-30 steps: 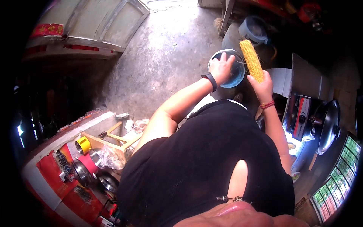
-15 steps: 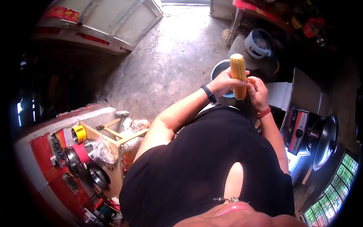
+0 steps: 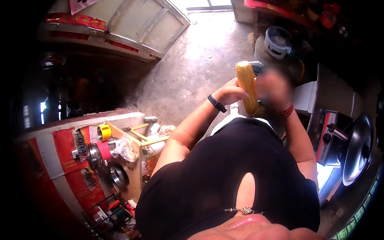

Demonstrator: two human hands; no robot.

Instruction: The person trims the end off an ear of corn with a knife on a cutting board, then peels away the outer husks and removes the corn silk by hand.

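Note:
A yellow ear of corn (image 3: 246, 86) stands nearly upright before my body. Wrapped round its left side is my left hand (image 3: 231, 93), with a black band on the wrist. Just right of the corn is my right hand (image 3: 275, 88), with red beads on the wrist; it is blurred, so its fingers cannot be made out. Behind the corn and my right hand, the rim of a bucket (image 3: 257, 64) partly shows.
A second bucket (image 3: 277, 42) stands at the upper right. On the right are a stove (image 3: 327, 138) and a large pan lid (image 3: 357, 150). Metal bowls (image 3: 94, 156) and a yellow mug (image 3: 104, 131) lie at the left, beside a wooden frame (image 3: 154, 141).
The corn passed from my right hand to my left hand, which came out of the bucket. Lately my right hand moved slightly away from the corn, and the view has shifted.

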